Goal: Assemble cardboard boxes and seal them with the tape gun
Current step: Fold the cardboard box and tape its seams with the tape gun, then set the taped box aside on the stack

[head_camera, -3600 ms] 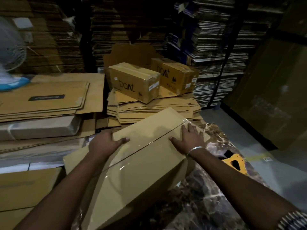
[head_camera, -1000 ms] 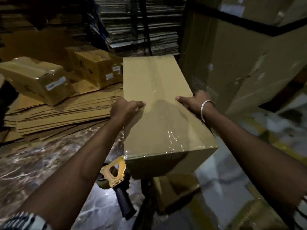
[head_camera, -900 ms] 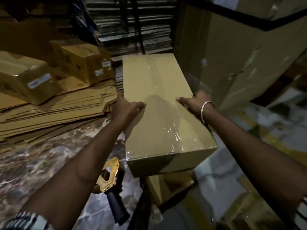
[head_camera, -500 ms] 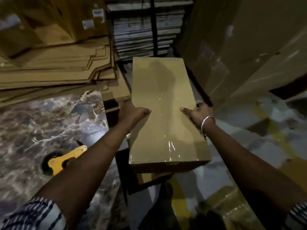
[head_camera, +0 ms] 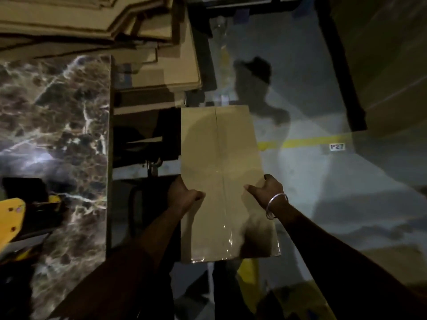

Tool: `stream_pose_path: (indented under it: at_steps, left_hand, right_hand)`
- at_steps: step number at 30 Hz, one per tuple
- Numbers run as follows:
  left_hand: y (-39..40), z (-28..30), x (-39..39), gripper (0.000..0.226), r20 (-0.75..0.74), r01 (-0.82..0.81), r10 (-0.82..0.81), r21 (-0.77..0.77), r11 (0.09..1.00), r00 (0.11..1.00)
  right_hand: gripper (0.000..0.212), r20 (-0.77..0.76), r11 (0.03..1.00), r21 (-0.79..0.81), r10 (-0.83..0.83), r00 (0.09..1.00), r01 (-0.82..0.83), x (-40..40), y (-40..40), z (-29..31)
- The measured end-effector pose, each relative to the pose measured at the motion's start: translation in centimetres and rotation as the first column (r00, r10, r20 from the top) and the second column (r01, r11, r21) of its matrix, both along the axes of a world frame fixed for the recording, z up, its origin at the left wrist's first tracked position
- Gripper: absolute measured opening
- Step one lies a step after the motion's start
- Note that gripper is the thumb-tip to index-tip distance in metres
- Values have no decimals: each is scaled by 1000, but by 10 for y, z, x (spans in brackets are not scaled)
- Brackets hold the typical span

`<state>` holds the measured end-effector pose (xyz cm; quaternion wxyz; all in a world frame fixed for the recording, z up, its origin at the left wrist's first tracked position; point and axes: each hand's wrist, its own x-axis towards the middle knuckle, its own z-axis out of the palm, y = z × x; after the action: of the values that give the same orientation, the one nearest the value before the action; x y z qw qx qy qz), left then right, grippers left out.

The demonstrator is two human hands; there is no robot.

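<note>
Cardboard box [head_camera: 221, 181], closed and sealed with clear tape along its centre seam, is held out in the air beside the right edge of the marble-patterned counter [head_camera: 57, 135], above the grey floor [head_camera: 323, 181]; nothing carries it but the person's two hands. The left hand [head_camera: 182, 195] grips the box's left side, thumb curled over the top face and the other fingers hidden underneath. The right hand [head_camera: 265, 192], a metal bangle [head_camera: 276, 205] at its wrist, grasps the right side the same way, thumb on top.

Both grips sit near the middle of the long sides, and the glossy tape sheen at the near end suggests a slick surface, so the likeliest fault is a slip: if either thumb loosens as the box goes down, it could tilt and drop onto a corner, denting it or splitting the seal. The left side passes close to the counter's edge and to the stacks of flat cardboard [head_camera: 150, 54] beyond it; a swing that way could snag the box. The light is dim, so the landing spot is hard to judge, and the box might end up across the yellow floor line [head_camera: 312, 142]. The yellow tape gun [head_camera: 13, 218] lies at the counter's near left edge, well apart.
</note>
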<state>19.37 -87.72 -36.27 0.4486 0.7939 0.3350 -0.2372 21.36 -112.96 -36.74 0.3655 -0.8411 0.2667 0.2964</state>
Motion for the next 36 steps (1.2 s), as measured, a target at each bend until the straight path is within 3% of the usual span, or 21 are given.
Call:
stream_pose_path:
  at_steps: [8,17,24,27,31,36]
  left_hand:
    - [2,-81,-12,90,7,14,-14,28,1000,1000]
    - [11,-112,-19,90,-6,100,-100,65,993,995]
    - [-4,-107,-27,92,-44,142,-142,-1,990,989]
    - [-3,-100,-25,78,-95,155,-155,-7,988,983]
    - [-3,-69,-24,58,-49,154,-155,-22,988,987]
    - [-10,23,-21,63,12,120,-120,-81,989,993]
  right_hand:
    - [75,-97,1000,15,-10,995,11,-4,10,-80]
    - [73,-100,1000,-19,-15,995,13,-17,12,-103]
    - [72,-150,999,-43,-27,988,20,-25,6,-92]
    - [80,-202,997,-58,36,979,-49,-25,10,-84]
    - [90,-188,996,-66,55,981,-68,-31,29,-44]
    - [53,-26,997,-23,78,997,-79,-34,68,47]
